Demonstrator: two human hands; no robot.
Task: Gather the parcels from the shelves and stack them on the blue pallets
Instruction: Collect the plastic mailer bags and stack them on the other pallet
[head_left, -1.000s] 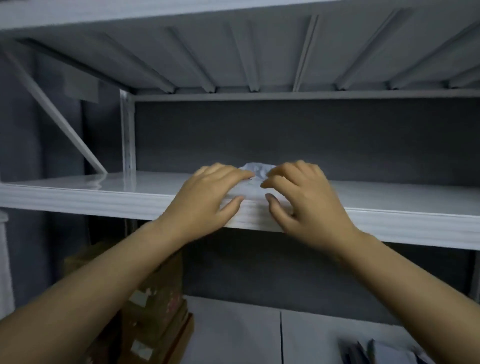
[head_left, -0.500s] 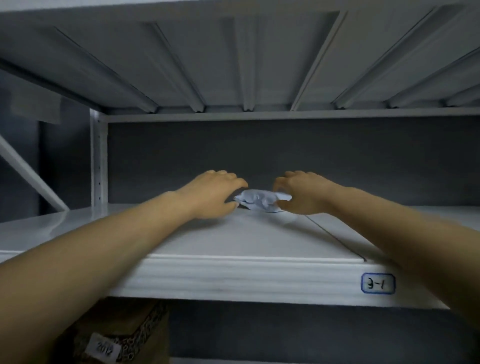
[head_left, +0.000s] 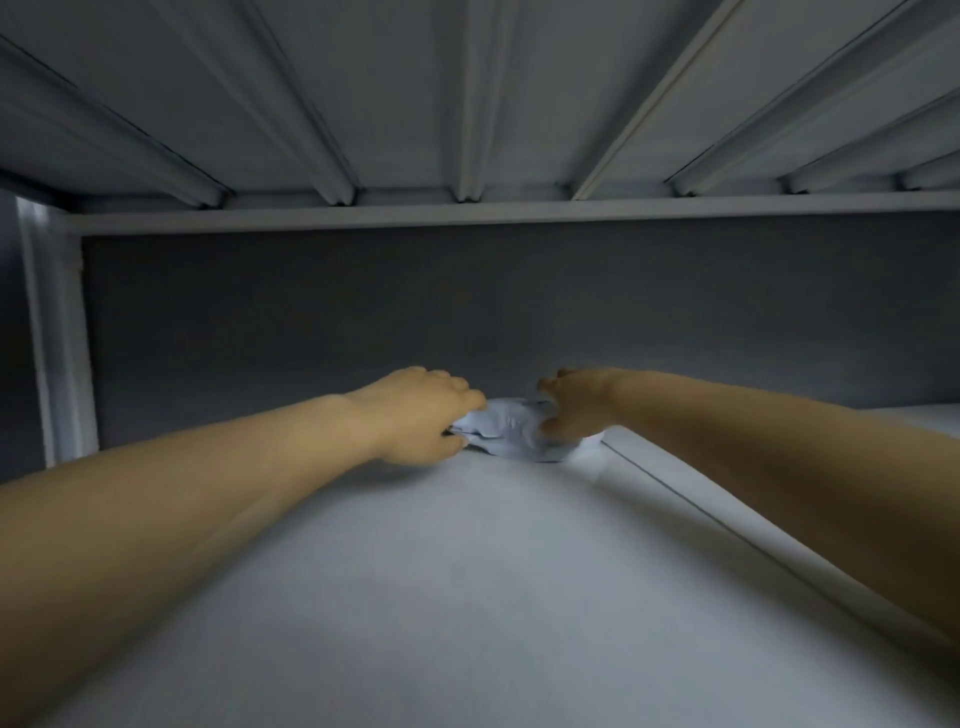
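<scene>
I'm gripping a crumpled white parcel (head_left: 511, 431) at the shelf's (head_left: 467, 571) back. Left hand (head_left: 421, 415) is pinching its left edge. Right hand (head_left: 571, 408) is clutching its right edge.

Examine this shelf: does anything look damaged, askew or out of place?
Yes: the small pale blue-grey plastic parcel, far back on the white metal shelf, looks crumpled and wrinkled rather than flat. Nothing else stands out.

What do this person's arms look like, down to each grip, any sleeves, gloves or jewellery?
Nothing worn shows. The left forearm and right forearm are bare, no sleeve in view. The left grip and right grip are ungloved; no watch, band or ring is visible, though the frame is somewhat blurred.
</scene>
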